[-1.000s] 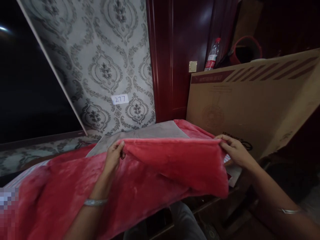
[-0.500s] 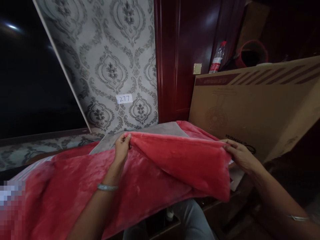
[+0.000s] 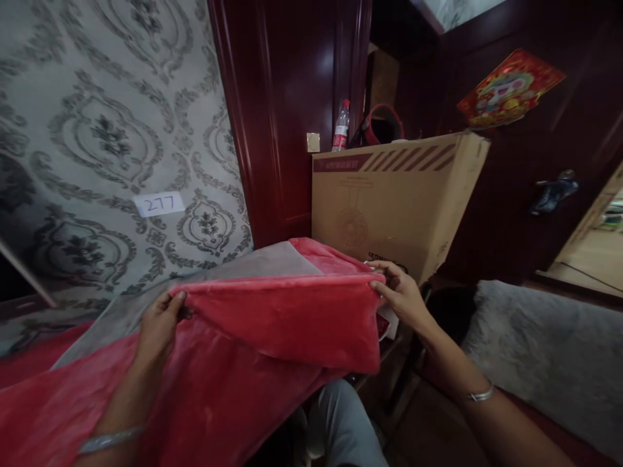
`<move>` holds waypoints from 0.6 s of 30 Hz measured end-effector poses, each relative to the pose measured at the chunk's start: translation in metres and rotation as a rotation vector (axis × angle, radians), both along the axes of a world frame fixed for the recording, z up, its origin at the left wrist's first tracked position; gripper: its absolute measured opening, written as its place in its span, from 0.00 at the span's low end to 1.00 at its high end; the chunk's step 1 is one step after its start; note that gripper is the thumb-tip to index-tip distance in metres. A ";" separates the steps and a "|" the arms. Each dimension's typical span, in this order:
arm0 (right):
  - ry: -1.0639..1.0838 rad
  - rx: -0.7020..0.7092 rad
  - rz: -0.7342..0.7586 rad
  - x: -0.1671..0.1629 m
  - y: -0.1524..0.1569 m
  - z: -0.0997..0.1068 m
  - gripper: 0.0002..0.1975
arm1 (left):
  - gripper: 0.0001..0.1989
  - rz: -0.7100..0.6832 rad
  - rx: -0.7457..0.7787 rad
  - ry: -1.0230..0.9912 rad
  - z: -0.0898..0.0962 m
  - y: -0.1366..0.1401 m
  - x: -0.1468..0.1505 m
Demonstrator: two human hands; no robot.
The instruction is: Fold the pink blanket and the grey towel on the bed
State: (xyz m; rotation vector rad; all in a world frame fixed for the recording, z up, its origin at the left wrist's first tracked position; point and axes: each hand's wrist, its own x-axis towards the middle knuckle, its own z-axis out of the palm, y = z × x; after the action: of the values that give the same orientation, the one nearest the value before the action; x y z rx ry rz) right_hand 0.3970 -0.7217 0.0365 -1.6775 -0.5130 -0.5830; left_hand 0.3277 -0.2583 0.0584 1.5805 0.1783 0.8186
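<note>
Red plush blanket [image 3: 282, 321] in front of you, top edge pinched btwn thumb & fingers of your L hand [image 3: 160, 318] & R hand [image 3: 402, 295], hands well apart.
Edge is pulled nearly straight, rest hangs & spreads to your left, beside grey fabric [image 3: 257, 261]; can't tell if they're joined, or what's underneath. Looks soft, floppy, thick-ish: prob. light at the edge, heavier as a whole, not fragile. Pile may slip a bit, so firm pinches nr the corners suit you best. Writing: white card [image 3: 159, 203] on the wallpaper [image 3: 107, 139] reads "277", handwritten; cardboard box [image 3: 384, 211] has blurred print on its maroon band, plus blk lettering partly behind your R hand, unreadable; bottle [image 3: 341, 130] w/ red-&-white label, brand too sm. to read.
</note>
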 end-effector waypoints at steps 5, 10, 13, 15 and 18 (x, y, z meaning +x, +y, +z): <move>-0.059 -0.075 -0.054 0.007 -0.004 -0.010 0.14 | 0.12 0.010 0.001 -0.041 0.002 -0.004 0.006; 0.118 -0.021 -0.035 0.019 -0.013 -0.028 0.14 | 0.12 -0.004 0.020 -0.019 0.009 -0.016 0.017; 0.152 0.016 -0.013 0.023 -0.019 -0.036 0.16 | 0.11 -0.016 0.047 -0.033 0.017 -0.025 0.020; 0.130 0.012 -0.017 0.024 -0.021 -0.038 0.15 | 0.14 -0.032 0.096 -0.057 0.020 -0.030 0.023; 0.121 -0.025 -0.019 0.026 -0.021 -0.042 0.13 | 0.21 -0.062 0.235 -0.035 0.021 -0.033 0.028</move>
State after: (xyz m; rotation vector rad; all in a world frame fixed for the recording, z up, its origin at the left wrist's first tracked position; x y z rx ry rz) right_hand 0.4231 -0.7425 -0.0051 -1.7313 -0.4195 -0.4871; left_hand 0.3562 -0.2916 0.0796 1.7814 0.0067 0.8416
